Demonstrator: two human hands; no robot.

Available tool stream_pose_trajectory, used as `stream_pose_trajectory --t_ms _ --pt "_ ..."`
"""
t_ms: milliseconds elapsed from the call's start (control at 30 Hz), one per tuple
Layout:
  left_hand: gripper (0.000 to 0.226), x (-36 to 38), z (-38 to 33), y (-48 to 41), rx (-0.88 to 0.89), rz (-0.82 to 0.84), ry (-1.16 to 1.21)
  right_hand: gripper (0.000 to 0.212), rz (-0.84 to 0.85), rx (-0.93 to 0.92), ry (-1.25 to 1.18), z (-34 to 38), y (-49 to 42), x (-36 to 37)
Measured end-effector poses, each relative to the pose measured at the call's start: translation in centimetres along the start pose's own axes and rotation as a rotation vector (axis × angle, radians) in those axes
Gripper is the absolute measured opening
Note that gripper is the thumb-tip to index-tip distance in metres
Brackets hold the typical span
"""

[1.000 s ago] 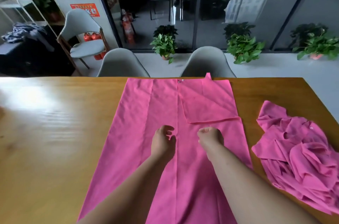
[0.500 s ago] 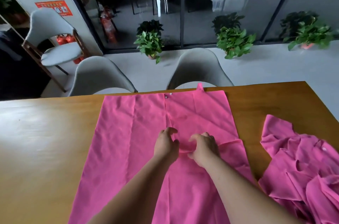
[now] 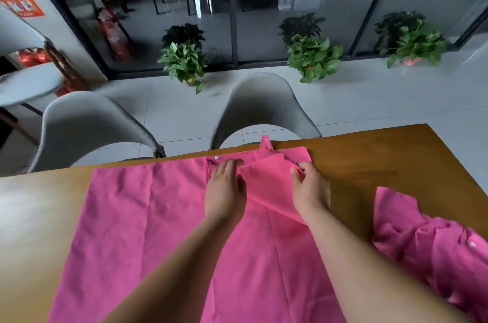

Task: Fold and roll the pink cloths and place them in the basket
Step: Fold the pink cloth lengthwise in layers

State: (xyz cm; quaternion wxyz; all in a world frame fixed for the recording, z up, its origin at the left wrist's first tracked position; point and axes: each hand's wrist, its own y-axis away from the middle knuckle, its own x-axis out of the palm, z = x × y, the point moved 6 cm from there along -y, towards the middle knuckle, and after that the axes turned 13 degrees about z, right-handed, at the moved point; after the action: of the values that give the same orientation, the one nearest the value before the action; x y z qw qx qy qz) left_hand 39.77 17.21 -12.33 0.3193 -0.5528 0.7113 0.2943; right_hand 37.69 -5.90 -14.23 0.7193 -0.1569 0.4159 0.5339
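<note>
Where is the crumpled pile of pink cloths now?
Head view: the crumpled pile lies on the right side of the wooden table, right of the spread pink cloth, running off the lower right edge.

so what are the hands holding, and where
The right hand pinches the pink cloth by its folded flap near the far edge; the left hand only presses flat on it.

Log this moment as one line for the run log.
step: folding pink cloth | left hand: pressing flat near far edge | right hand: pinching folded flap | waiting: crumpled pink pile

Plain pink cloth [image 3: 148, 217] on brown wooden table [image 3: 383, 153], grey chairs [image 3: 87, 127]
</note>
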Motion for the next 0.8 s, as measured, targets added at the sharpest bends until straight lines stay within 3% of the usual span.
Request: stream_pose_trajectory --t_ms 133,300,567,700,800 --pt "0.046 2.7 -0.6 -3.8 0.098 0.185 -0.233 0.024 -0.017 0.135 0.042 -1.3 -4.4 -0.6" --pt "0.045 4.9 0.1 -6.6 0.130 0.213 -0.337 0.021 0.037 0.261 0.085 -2.6 -7.6 0.0" --pt "0.036 4.8 1.1 -10.4 0.066 0.110 -0.458 0.020 -0.044 0.306 0.080 -3.0 -10.1 0.3" --pt "0.038 4.7 1.2 -12.5 0.000 0.201 -0.514 0.019 -0.029 0.280 0.104 -3.1 -11.5 0.3" --pt "0.043 4.7 1.1 -13.7 -0.033 0.302 -0.516 0.011 -0.063 0.190 -0.016 -2.7 -11.9 -0.1"
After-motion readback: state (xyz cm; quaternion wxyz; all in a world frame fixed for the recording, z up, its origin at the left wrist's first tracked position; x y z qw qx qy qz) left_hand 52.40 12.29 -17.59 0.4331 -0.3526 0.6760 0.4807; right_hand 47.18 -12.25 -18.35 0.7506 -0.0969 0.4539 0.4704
